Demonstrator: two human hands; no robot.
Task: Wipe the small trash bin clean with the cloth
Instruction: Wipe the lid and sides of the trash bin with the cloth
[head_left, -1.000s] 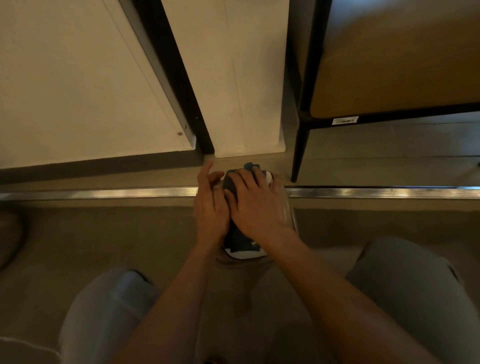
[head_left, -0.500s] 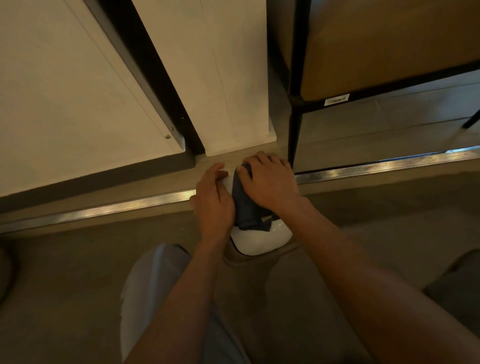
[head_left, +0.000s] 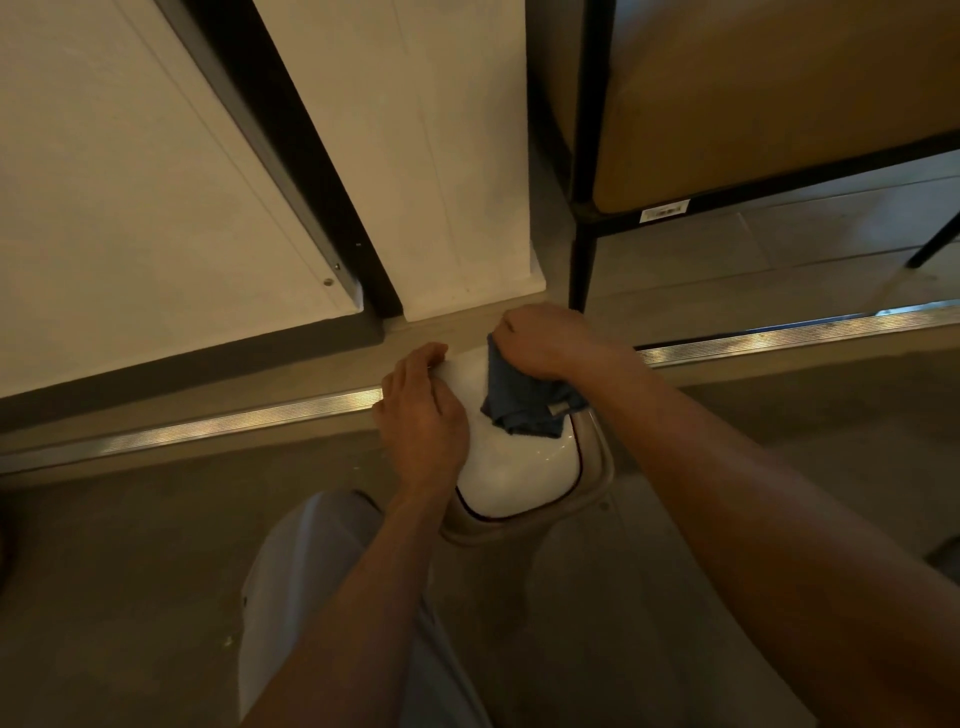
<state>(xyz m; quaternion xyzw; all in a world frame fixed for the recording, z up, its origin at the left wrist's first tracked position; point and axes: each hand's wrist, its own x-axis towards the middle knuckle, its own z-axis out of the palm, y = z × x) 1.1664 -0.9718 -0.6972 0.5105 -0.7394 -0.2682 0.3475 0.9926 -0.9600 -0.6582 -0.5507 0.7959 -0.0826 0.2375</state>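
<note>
A small trash bin (head_left: 519, 483) with a white domed lid and a beige rim stands on the floor right in front of me. My left hand (head_left: 421, 421) grips the lid's left side, fingers curled over its far edge. My right hand (head_left: 545, 338) holds a dark blue cloth (head_left: 519, 405) bunched in its fingers at the far right of the lid. The cloth hangs down over the lid's top. The bin's body below the rim is mostly hidden.
A metal floor strip (head_left: 234, 423) runs across behind the bin. A white panel (head_left: 415, 156) and a dark door frame (head_left: 311, 182) stand just beyond. A black-framed piece of furniture (head_left: 582, 260) stands at the right. My knee (head_left: 311, 571) is at the lower left.
My right hand has slid with the cloth from the lid's middle toward its far right edge, uncovering more white lid. My left hand stays on the left side. My view moved closer.
</note>
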